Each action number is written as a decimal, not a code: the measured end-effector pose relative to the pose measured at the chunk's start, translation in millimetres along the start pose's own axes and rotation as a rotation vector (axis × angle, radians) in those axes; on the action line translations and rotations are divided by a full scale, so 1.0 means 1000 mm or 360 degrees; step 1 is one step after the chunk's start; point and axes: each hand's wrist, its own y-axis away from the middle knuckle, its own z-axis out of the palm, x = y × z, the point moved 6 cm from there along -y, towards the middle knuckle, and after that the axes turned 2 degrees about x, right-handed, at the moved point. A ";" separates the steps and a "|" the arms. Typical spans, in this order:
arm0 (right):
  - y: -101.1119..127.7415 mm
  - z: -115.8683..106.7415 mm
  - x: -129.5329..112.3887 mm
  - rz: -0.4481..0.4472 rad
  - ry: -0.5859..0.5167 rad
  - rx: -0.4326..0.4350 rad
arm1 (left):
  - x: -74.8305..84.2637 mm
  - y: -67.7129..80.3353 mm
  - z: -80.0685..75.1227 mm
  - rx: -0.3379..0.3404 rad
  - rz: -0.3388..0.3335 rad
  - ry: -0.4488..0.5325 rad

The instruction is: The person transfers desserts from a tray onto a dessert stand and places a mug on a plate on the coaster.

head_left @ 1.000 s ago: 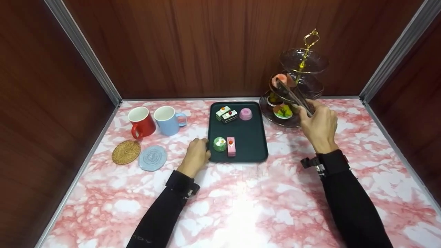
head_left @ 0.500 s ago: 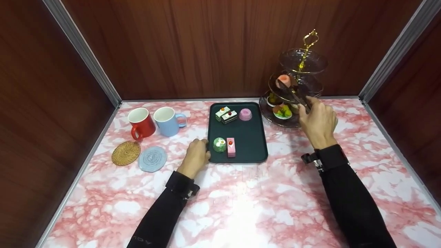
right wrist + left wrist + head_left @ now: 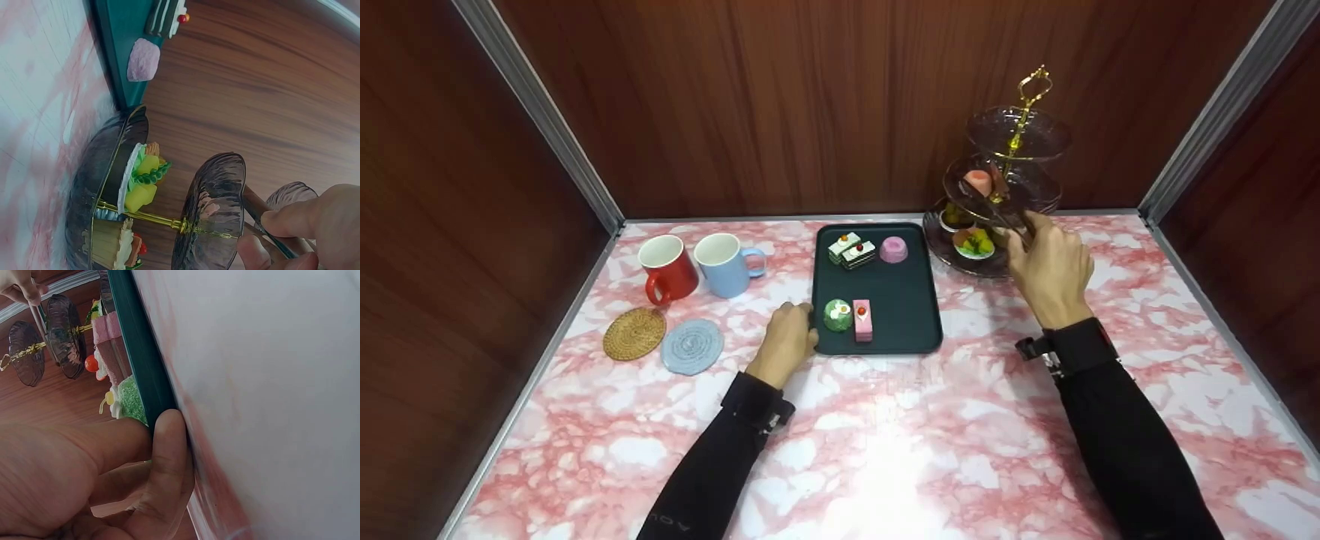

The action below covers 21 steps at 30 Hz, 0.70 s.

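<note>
1. The tray (image 3: pixel 877 330) lies at the frame's centre on the table (image 3: pixel 885 450).
2. Five cakes sit on the tray: three along its upper edge, two at its lower left.
3. Two mugs (image 3: pixel 697 264) stand left of the tray, with two coasters (image 3: pixel 664 339) below them.
4. The tiered stand (image 3: pixel 1005 187) rises at upper right, just beside the tray.
5. The left hand (image 3: pixel 786 341) touches the tray's lower-left edge.
6. The right hand (image 3: pixel 1051 270) is at the stand, holding tongs (image 3: pixel 997 204).

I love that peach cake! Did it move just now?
Yes. The peach cake, gripped in the tongs, moved right and a bit down onto the stand's middle plate, toward the gold pole.
</note>
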 end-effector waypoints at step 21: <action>0.017 -0.018 -0.003 -0.0042 -0.0221 0.0080 | -0.001 0.000 0.000 -0.0043 -0.0021 0.0012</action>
